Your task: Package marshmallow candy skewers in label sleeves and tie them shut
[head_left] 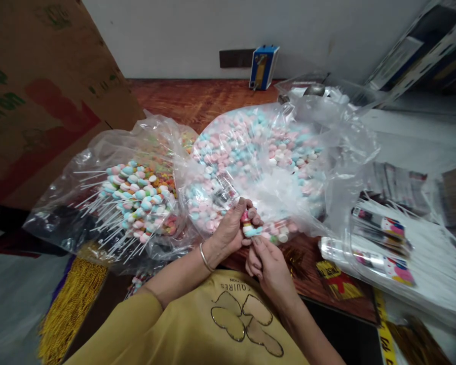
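Well, cardboard box (pixel 53 96): standing at our far left, near the clear bag (pixel 63 205); we judge it a small risk, unless an elbow catches it.
Bundle of candy sticks (pixel 137 200): lying in that clear bag with the white ends pointing out towards us and to the left; if our left forearm swings wide, it could snag those ends and drag the bundle askew.
Big candy bag (pixel 228 144): full of pink, blue and white pieces on the table (pixel 167 99), just beyond our hands; a tug on its loose plastic could spill pieces.
Left hand (pixel 232 228): closed round a short stack of candy pieces (pixel 248 227), red-pink above and blue at the bottom; soft-looking as they are, we could squash them by squeezing too hard.
Right hand (pixel 266 264): curled, thumb and forefinger drawn in just below the blue piece; whether they grip it or a stick, we cannot tell. Pushing off-line here could split a piece or prick our left fingers, should a stick be there.
Loose pieces (pixel 280 234): under plastic just beside the stack; our knuckles could nudge them towards the table edge.
White sticks (pixel 433 238): piled at our right by printed packets (pixel 383 266); a careless reach could scatter them.
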### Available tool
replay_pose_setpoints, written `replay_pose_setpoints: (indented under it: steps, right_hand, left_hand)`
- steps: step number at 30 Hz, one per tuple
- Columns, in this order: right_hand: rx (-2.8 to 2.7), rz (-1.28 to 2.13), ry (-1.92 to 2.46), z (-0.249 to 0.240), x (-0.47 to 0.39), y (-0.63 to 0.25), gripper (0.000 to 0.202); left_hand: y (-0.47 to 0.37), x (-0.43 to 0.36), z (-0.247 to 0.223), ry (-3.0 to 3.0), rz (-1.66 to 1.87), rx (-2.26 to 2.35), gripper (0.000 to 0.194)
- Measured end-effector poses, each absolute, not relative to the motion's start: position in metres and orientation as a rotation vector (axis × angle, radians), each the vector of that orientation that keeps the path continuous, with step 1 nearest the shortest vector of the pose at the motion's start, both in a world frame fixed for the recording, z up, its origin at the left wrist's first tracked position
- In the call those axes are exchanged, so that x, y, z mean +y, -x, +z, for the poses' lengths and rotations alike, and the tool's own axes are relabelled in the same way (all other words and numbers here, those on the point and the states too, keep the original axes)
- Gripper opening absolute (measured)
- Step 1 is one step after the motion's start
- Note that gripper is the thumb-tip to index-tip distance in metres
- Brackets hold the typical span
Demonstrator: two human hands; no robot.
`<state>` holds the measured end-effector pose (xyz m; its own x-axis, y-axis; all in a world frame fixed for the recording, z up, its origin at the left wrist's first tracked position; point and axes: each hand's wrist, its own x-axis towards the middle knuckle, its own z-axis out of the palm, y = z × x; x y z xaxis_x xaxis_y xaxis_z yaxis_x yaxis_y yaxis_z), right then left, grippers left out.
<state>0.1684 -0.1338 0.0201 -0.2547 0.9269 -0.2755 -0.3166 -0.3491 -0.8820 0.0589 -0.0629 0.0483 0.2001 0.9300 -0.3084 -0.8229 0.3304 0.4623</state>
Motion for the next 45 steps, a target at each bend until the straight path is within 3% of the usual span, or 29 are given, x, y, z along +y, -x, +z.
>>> replay_pose_setpoints:
  steps: [4,7,10,13,18,21,23,28,30,32,35,41,45]
  right_hand:
    - [-1.557,0.927,1.319,0.013,-0.14,-0.177,0.021]
    - [-1.823,0.347,1.304,0.003,-0.141,-0.182,0.021]
    - [-1.899,0.106,1.288,-0.004,-0.139,-0.185,0.02]
    - [-1.789,0.474,1.277,-0.003,-0.141,-0.184,0.022]
    - [-1.03,1.703,1.064,0.007,-0.147,-0.172,0.037]
    - [-0.889,1.799,1.021,0.011,-0.145,-0.166,0.037]
    - [-1.1,1.508,1.146,0.01,-0.14,-0.166,0.033]
    - [-1.779,0.214,1.287,0.003,-0.129,-0.178,0.018]
    - [-1.885,-0.05,1.256,0.001,-0.127,-0.182,0.017]
    - [-1.912,-0.096,1.254,0.0,-0.127,-0.182,0.017]
    - [-1.782,0.303,1.282,0.003,-0.129,-0.176,0.02]
    - [-0.795,1.768,1.012,0.019,-0.125,-0.168,0.036]
    - [-0.52,2.05,0.822,0.026,-0.128,-0.172,0.034]
  left_hand:
    - [-0.052,-0.056,0.053,-0.205,1.344,0.647,0.049]
    - [-0.043,-0.049,0.055,-0.234,1.395,0.646,0.055]
    - [-0.034,-0.042,0.055,-0.223,1.466,0.669,0.053]
    - [-0.03,-0.038,0.056,-0.199,1.456,0.647,0.04]
    - [-0.037,-0.043,0.063,-0.164,1.329,0.515,0.033]
    - [-0.048,-0.052,0.061,-0.171,1.255,0.504,0.035]
    - [-0.056,-0.057,0.058,-0.202,1.224,0.545,0.038]
    - [-0.055,-0.054,0.054,-0.257,1.303,0.678,0.05]
    - [-0.049,-0.048,0.058,-0.246,1.373,0.701,0.054]
    - [-0.048,-0.045,0.061,-0.244,1.414,0.718,0.05]
    - [-0.055,-0.05,0.063,-0.256,1.378,0.702,0.047]
    - [-0.066,-0.066,0.054,-0.259,1.179,0.641,0.052]
    - [-0.055,-0.059,0.052,-0.261,1.236,0.592,0.047]
